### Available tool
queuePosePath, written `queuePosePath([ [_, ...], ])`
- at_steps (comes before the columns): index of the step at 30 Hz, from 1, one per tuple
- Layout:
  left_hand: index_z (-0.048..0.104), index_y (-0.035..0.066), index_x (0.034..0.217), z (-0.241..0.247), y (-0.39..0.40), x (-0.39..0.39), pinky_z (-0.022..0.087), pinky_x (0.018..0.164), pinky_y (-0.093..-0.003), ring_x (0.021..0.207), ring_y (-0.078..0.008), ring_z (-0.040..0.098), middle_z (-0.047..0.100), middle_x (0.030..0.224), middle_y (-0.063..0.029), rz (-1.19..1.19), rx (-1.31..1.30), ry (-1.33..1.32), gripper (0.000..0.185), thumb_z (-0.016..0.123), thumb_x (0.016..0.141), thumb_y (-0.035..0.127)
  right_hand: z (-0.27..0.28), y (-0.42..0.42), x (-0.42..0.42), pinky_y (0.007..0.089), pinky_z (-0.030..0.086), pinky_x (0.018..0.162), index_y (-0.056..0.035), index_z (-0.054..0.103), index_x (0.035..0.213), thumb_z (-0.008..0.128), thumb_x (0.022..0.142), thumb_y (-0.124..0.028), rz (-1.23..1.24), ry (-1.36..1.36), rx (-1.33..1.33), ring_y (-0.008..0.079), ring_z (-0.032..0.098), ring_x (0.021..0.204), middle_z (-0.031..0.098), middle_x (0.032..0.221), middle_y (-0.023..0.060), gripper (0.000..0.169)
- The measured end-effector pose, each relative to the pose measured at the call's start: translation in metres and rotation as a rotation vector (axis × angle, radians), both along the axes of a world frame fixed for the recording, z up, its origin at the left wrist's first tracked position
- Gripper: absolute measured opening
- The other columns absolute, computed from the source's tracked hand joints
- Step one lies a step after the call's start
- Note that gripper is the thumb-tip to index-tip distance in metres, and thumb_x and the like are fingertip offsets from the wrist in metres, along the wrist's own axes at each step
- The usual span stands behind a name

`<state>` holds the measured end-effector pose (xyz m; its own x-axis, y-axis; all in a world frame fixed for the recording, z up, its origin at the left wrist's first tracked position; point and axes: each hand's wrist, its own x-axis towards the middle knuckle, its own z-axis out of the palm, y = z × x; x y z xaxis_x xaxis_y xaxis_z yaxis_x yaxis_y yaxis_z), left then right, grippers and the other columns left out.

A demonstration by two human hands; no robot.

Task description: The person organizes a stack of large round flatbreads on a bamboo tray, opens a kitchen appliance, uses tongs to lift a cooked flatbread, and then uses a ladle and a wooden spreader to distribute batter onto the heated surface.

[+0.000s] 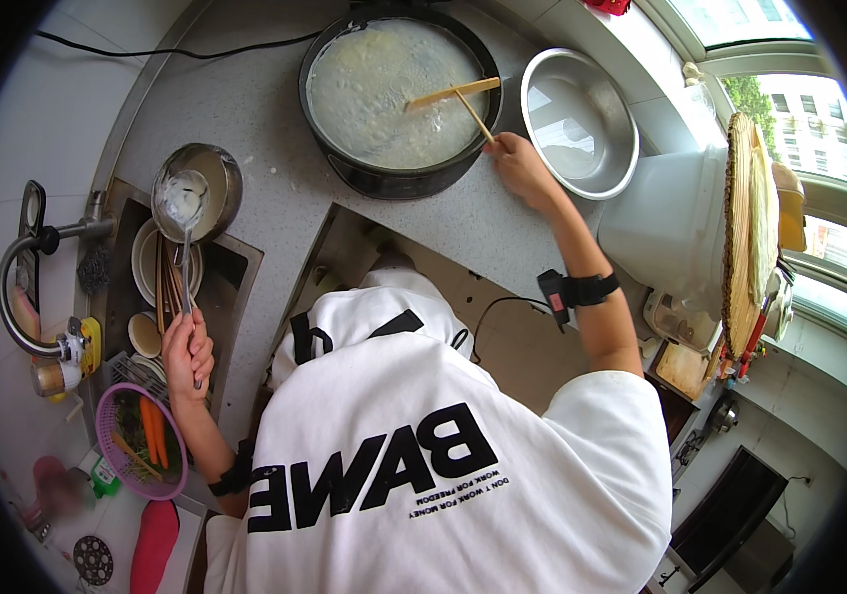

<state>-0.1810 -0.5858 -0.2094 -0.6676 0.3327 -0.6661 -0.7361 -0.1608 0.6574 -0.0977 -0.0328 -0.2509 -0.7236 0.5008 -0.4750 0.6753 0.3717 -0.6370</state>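
My right hand point(526, 169) grips the stick of a wooden T-shaped batter spreader point(453, 93). Its flat crossbar lies on pale, bubbly batter point(379, 96) that covers the inside of a round black electric griddle pan point(401, 182). On the left, my left hand point(189, 349) is closed around the handle of a metal ladle point(186, 275). The ladle's bowl, smeared with white batter, is over a steel bowl point(226, 197) at the sink's edge; whether it touches the bowl I cannot tell.
Dishes and chopsticks point(164, 286) lie in the sink point(237, 260), beside a curved faucet point(7, 286). A purple basket point(104, 453) holds carrots and greens. Right of the pan are a wide steel basin point(627, 160) and a white bucket point(653, 223). A black cord point(193, 54) crosses the counter behind.
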Motion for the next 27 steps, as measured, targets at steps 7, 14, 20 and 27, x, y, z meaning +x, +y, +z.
queuePosePath([
  [7,0.051,0.005,0.100,0.001,0.004,-0.001,0.023,0.029,-0.0181,0.038,-0.0031,0.027,0.036,0.062,0.0034,-0.020,0.005,-0.005,0.019,0.042,0.105,0.021,-0.038,-0.086,-0.056,0.0316,0.049,0.045,-0.0009,0.048,0.105,0.033,0.103,-0.017,-0.485,0.249,-0.525,0.0170,0.056,0.052,0.056,0.071,0.0080,0.022],
  [14,0.051,0.005,0.100,-0.001,-0.005,0.003,0.022,0.029,-0.0181,0.038,-0.0031,0.027,0.036,0.061,0.0034,-0.018,0.031,-0.010,0.019,0.042,0.105,0.021,-0.058,-0.183,-0.077,0.0308,0.046,0.043,-0.0052,0.044,0.109,0.031,0.105,-0.020,-0.866,0.475,-0.808,0.0157,0.050,0.051,0.053,0.073,0.0067,0.020],
  [20,0.051,0.005,0.100,-0.001,-0.019,0.006,0.023,0.029,-0.0180,0.038,-0.0031,0.027,0.036,0.061,0.0036,-0.019,0.039,-0.007,0.020,0.041,0.105,0.021,-0.042,-0.229,-0.082,0.0291,0.041,0.045,-0.0060,0.044,0.108,0.033,0.104,-0.019,-0.833,0.465,-0.967,0.0136,0.046,0.052,0.051,0.072,0.0048,0.017],
  [27,0.051,0.005,0.100,0.001,-0.029,0.006,0.023,0.029,-0.0178,0.038,-0.0027,0.027,0.036,0.060,0.0041,-0.045,0.047,0.004,0.020,0.040,0.105,0.021,-0.022,-0.165,-0.043,0.0303,0.039,0.039,-0.0034,0.052,0.099,0.038,0.103,-0.018,-0.543,0.290,-0.608,0.0140,0.046,0.046,0.052,0.064,0.0053,0.021],
])
